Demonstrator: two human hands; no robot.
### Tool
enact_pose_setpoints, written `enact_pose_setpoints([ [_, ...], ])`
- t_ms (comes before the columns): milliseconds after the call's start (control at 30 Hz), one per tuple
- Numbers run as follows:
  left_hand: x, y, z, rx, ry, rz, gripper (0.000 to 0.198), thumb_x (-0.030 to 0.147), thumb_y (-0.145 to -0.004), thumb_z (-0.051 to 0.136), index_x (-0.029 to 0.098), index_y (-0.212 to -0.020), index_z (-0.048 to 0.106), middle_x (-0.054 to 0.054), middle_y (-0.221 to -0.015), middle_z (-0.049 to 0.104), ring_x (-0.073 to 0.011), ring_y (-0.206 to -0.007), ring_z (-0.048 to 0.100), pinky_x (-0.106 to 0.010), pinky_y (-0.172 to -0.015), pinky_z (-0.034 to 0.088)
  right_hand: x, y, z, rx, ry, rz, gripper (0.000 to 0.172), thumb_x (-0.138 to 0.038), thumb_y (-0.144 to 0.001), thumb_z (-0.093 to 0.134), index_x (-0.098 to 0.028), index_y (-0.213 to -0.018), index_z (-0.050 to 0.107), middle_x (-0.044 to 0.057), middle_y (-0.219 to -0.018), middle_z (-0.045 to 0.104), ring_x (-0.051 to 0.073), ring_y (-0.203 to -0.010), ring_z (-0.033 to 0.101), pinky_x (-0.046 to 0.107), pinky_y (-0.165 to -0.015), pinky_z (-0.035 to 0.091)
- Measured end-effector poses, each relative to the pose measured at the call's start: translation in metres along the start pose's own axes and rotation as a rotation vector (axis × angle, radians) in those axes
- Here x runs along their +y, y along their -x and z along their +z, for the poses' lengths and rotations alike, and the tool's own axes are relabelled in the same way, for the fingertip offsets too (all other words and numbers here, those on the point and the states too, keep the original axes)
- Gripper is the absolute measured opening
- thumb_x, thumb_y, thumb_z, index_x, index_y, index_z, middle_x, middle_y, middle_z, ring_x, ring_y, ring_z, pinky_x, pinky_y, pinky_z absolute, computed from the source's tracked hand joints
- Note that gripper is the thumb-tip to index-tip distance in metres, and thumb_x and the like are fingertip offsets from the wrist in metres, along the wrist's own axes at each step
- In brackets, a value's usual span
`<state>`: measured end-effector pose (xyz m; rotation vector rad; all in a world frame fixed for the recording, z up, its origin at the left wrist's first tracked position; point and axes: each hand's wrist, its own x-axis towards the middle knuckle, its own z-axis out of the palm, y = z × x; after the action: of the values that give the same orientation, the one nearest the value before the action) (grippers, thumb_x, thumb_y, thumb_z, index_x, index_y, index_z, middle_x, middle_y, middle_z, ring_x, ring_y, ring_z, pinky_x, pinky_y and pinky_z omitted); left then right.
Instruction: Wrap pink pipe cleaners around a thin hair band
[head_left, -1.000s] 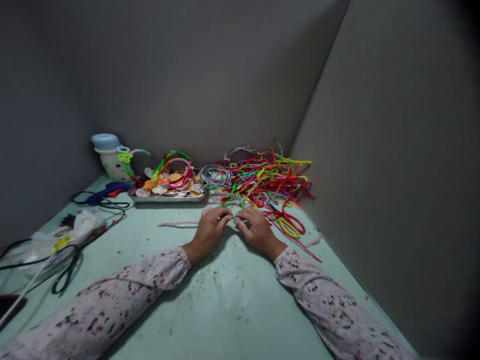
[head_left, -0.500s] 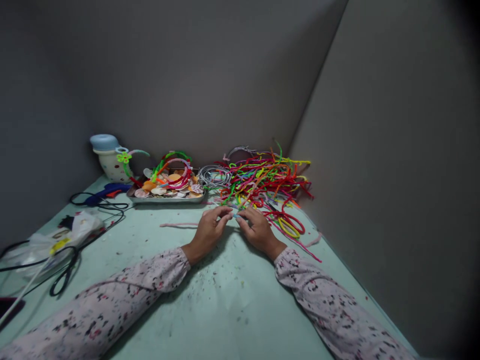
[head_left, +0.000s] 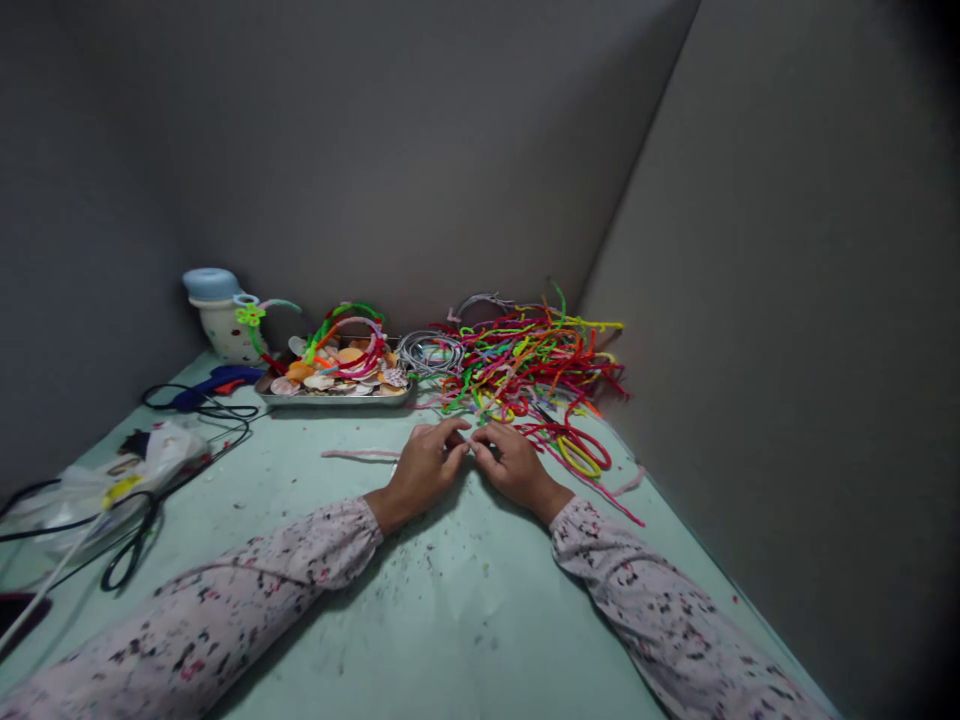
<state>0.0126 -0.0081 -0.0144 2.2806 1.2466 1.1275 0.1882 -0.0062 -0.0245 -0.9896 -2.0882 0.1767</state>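
Pale single pipe cleaner [head_left: 466, 441] pinched between left hand [head_left: 425, 462] and right hand [head_left: 512, 462], one tray [head_left: 334, 398] behind.

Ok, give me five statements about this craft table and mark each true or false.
The left hand and right hand meet fingertip to fingertip on a small pale piece. True.
The tray of shells sits right of the heap of pipe cleaners. False: the shell tray lies left of the pipe-cleaner pile.
Black scissors lie near the left edge of the table. True.
The clothing is plain white. False: the sleeves carry dark and pink flecks.
A pink strand lies left of the left hand. True.
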Motion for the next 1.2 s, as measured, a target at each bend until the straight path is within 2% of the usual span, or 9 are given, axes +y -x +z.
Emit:
enact_pose_setpoints([
  [433, 0.001, 0.0, 0.001, -0.034, -0.046, 0.028, 0.031, 0.017, -0.083, 0.058, 0.02, -0.113, 0.057, -0.002, -0.086, 0.07, -0.0187, -0.082, 0.061, -0.035, -0.085, 0.042, 0.0, 0.001, 0.0, 0.0, 0.006, -0.007, 0.011, -0.022, -0.09, 0.051, -0.02, -0.091, 0.061, 0.004, -0.083, 0.062, 0.018, -0.08, 0.055, 0.031, -0.076, 0.042],
  [767, 0.002, 0.001, 0.002, -0.023, -0.025, 0.035, 0.03, 0.021, -0.085, 0.055, 0.02, -0.115, 0.057, -0.003, -0.087, 0.07, -0.0198, -0.083, 0.061, -0.036, -0.085, 0.04, 0.003, 0.001, 0.003, 0.076, 0.018, 0.013, 0.01, -0.02, -0.088, 0.05, -0.02, -0.086, 0.06, 0.004, -0.081, 0.061, 0.018, -0.077, 0.055, 0.031, -0.072, 0.042],
  [933, 0.006, 0.001, -0.002, 0.087, -0.031, 0.09, 0.037, 0.023, -0.085, 0.057, 0.02, -0.121, 0.052, -0.006, -0.101, 0.067, -0.0203, -0.095, 0.059, -0.037, -0.089, 0.04, 0.003, -0.001, 0.001, 0.151, -0.008, 0.062, 0.01, -0.02, -0.088, 0.05, -0.02, -0.084, 0.059, 0.003, -0.08, 0.061, 0.019, -0.079, 0.056, 0.031, -0.074, 0.042],
  [1000, 0.008, 0.002, -0.005, 0.153, -0.046, 0.117, 0.034, 0.024, -0.084, 0.057, 0.019, -0.118, 0.053, -0.007, -0.103, 0.064, -0.0214, -0.099, 0.057, -0.037, -0.089, 0.041, 0.003, -0.001, 0.001, 0.18, -0.026, 0.088, 0.011, -0.021, -0.088, 0.049, -0.02, -0.084, 0.059, 0.004, -0.08, 0.06, 0.019, -0.08, 0.056, 0.031, -0.073, 0.042],
  [1067, 0.009, 0.004, -0.007, 0.172, -0.029, 0.143, 0.025, 0.025, -0.085, 0.056, 0.018, -0.109, 0.056, -0.008, -0.096, 0.063, -0.0208, -0.093, 0.057, -0.035, -0.085, 0.043, 0.004, -0.001, 0.0, 0.2, -0.048, 0.105, 0.011, -0.023, -0.09, 0.048, -0.021, -0.086, 0.059, 0.004, -0.082, 0.061, 0.019, -0.081, 0.056, 0.031, -0.073, 0.043],
  [1133, 0.011, 0.006, -0.008, 0.092, 0.027, 0.187, 0.017, 0.026, -0.087, 0.052, 0.018, -0.101, 0.058, -0.006, -0.087, 0.063, -0.0184, -0.083, 0.058, -0.031, -0.078, 0.045, 0.005, -0.001, 0.0, 0.223, -0.061, 0.117, 0.012, -0.025, -0.091, 0.047, -0.021, -0.088, 0.058, 0.004, -0.083, 0.061, 0.019, -0.081, 0.056, 0.031, -0.073, 0.043],
  [1200, 0.012, 0.009, -0.006, -0.081, 0.074, 0.253, 0.015, 0.023, -0.089, 0.049, 0.019, -0.097, 0.06, -0.005, -0.084, 0.063, -0.0161, -0.077, 0.058, -0.028, -0.073, 0.046, 0.005, -0.001, -0.001, 0.253, -0.076, 0.134, 0.013, -0.026, -0.092, 0.046, -0.021, -0.088, 0.058, 0.004, -0.083, 0.06, 0.019, -0.08, 0.056, 0.032, -0.074, 0.044],
])
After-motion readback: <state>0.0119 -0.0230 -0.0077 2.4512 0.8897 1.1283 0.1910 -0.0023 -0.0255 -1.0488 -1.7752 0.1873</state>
